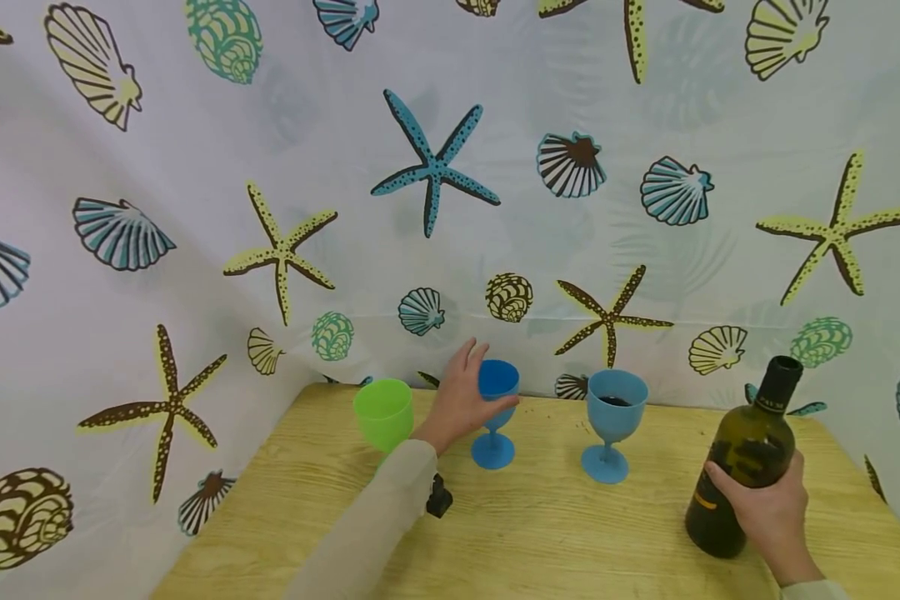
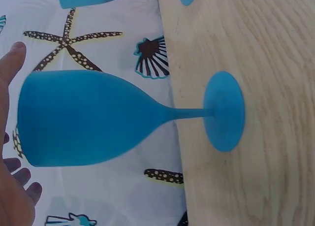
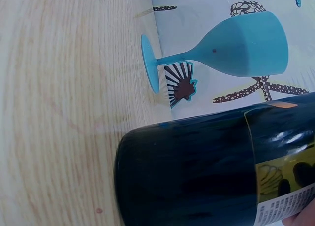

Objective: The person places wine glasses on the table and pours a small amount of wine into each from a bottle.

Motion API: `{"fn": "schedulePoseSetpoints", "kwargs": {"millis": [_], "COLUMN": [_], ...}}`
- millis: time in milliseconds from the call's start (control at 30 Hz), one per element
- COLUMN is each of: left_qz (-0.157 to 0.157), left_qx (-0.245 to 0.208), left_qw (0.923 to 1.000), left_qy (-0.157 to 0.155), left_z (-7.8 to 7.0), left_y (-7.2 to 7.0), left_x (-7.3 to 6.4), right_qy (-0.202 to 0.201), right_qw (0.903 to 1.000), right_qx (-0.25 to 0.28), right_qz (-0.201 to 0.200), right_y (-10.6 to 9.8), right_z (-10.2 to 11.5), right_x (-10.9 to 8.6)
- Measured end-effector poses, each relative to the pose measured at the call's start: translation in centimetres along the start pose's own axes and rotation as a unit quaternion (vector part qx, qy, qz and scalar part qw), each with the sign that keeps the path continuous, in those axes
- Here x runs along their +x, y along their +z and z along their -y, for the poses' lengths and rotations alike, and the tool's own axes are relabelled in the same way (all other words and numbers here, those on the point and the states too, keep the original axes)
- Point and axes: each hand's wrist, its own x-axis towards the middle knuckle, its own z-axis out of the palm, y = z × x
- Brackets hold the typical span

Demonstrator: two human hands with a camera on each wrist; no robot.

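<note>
My left hand (image 1: 461, 404) reaches beside a dark blue plastic goblet (image 1: 498, 382), its fingers and thumb spread around the cup. In the left wrist view the goblet (image 2: 88, 118) stands upright, and a gap shows between the hand (image 2: 12, 186) and the cup. At the right my right hand (image 1: 772, 508) grips a dark green wine bottle (image 1: 750, 450), which leans a little with its open neck to the right. Whether the bottle's base (image 3: 162, 177) touches the table cannot be told. A lighter blue goblet (image 1: 617, 408) between the hands holds dark liquid.
A green goblet (image 1: 384, 414) stands left of my left forearm, which hides part of it. All of this is on a light wooden table (image 1: 540, 533). Behind the table hangs a white curtain (image 1: 495, 250) printed with shells and starfish.
</note>
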Motion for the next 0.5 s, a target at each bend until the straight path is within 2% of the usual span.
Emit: {"fn": "schedulePoseSetpoints", "kwargs": {"millis": [100, 267, 367, 500], "left_qz": [0.013, 0.028, 0.044, 0.067], "left_qx": [-0.018, -0.049, -0.084, -0.14], "left_qw": [0.9993, 0.9967, 0.9922, 0.9817], "left_qy": [-0.03, -0.058, -0.081, -0.11], "left_z": [0.6, 1.8, 2.2, 2.3], "left_y": [0.3, 1.1, 1.3, 1.5], "left_x": [-0.1, -0.1, -0.2, -0.2], "right_qy": [-0.001, -0.003, -0.006, -0.009], "right_qw": [1.0, 0.9999, 0.9999, 0.9999], "right_qx": [0.004, 0.011, 0.011, 0.011], "right_qz": [0.0, 0.002, 0.002, -0.001], "right_y": [0.0, 0.0, 0.0, 0.0], "right_z": [0.0, 0.0, -0.1, -0.1], "right_x": [0.0, 0.0, 0.0, 0.1]}}
